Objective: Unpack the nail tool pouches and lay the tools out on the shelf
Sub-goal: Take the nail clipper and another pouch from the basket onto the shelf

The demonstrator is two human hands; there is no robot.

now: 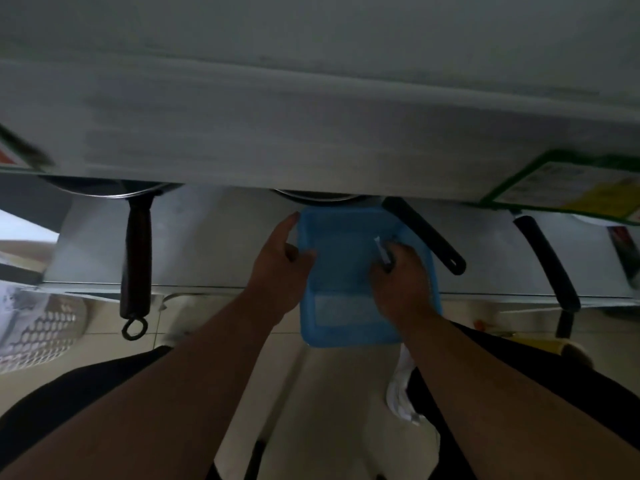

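A wide grey upper shelf [311,140] fills the top of the view, blurred, with a green-edged label [568,185] at its right end. Below it runs a lower shelf [214,244] on which pans sit, their dark handles [135,258] sticking out over its front edge toward the tiled floor [332,393]. A blue tray [341,268] rests on that shelf, its near end overhanging the edge. The left hand [280,268] grips the tray's left rim, thumb inside and fingers along the outside. The right hand [403,275] is inside the tray at its right side, closed around a small tool [382,252] with a pale tip; what kind of tool is too blurred to tell. A white perforated basket [38,323] stands at far left.
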